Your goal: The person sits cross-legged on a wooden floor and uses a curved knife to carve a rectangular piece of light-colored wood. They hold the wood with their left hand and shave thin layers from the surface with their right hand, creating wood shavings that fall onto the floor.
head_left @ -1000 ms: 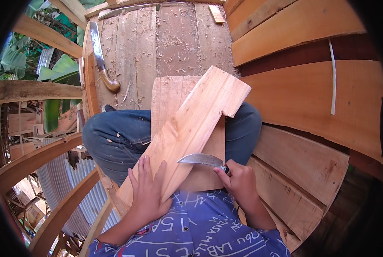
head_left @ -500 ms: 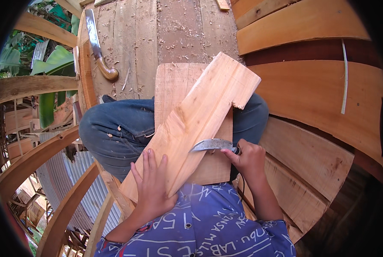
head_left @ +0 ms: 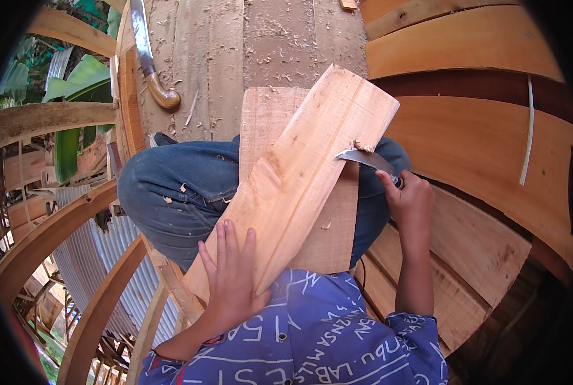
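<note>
A thick wooden plank [head_left: 299, 173] lies slantwise across my lap, on top of a second, flat board [head_left: 264, 109]. My left hand [head_left: 230, 273] rests on the plank's near end with its fingers spread. In my right hand [head_left: 409, 199] is a knife [head_left: 370, 158] with a short curved blade, its handle mostly hidden by my fingers. The blade's tip touches the plank's right edge, just below a rough notch [head_left: 361, 146] near the far end. A hollowed, uneven patch marks the plank's left edge around its middle.
A machete [head_left: 144, 51] with a curved wooden handle lies on the shaving-strewn plank floor [head_left: 225, 58], ahead and left. Wooden rails [head_left: 49, 122] stand along the left side, with corrugated metal sheets [head_left: 129, 256] beyond. Wide boards [head_left: 453, 135] form the right side.
My right hand has moved the knife forward and right along the plank's edge, up to the notch. My left hand stays on the near end. The view has shifted slightly.
</note>
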Motion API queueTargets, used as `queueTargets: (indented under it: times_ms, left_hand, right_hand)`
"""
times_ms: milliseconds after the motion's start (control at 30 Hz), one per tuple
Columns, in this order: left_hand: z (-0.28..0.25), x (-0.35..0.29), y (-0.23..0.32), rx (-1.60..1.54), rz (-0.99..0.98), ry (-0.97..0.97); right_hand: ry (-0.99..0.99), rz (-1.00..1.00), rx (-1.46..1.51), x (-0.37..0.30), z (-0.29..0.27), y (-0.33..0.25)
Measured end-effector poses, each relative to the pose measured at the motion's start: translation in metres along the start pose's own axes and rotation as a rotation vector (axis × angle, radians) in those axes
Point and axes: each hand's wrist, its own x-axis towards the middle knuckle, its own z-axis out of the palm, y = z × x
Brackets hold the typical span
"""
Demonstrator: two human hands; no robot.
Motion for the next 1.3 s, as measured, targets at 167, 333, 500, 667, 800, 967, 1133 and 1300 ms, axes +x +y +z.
queueTargets:
  times_ms: [167,333,500,667,800,967,1133,1300]
  left_hand:
    - [-0.001,0.002,-0.002,-0.026,-0.02,-0.011]
    - [-0.004,0.001,-0.005,-0.034,-0.004,-0.034]
    - [-0.005,0.001,-0.001,-0.029,-0.008,-0.03]
    - [-0.005,0.002,0.002,0.003,-0.005,-0.04]
    - [-0.006,0.002,0.003,0.018,0.004,-0.043]
    - [-0.006,0.002,0.006,-0.006,0.001,-0.043]
    - [-0.009,0.005,0.009,-0.035,-0.012,-0.054]
    - [-0.007,0.006,0.011,-0.036,-0.011,-0.028]
  right_hand:
    - [-0.095,-0.014,0.074,-0.028,-0.016,-0.022]
    - [-0.205,-0.23,0.115,-0.059,-0.013,-0.038]
    - [-0.145,-0.312,-0.026,-0.035,-0.015,-0.03]
    - [-0.082,-0.32,-0.071,-0.028,-0.01,-0.025]
    - [-0.05,-0.331,-0.104,-0.02,-0.008,-0.026]
    - [-0.056,-0.301,-0.141,-0.009,-0.008,-0.025]
    - [-0.043,-0.29,-0.174,-0.001,-0.008,-0.029]
    - [-0.005,-0.283,-0.187,0.004,-0.006,-0.03]
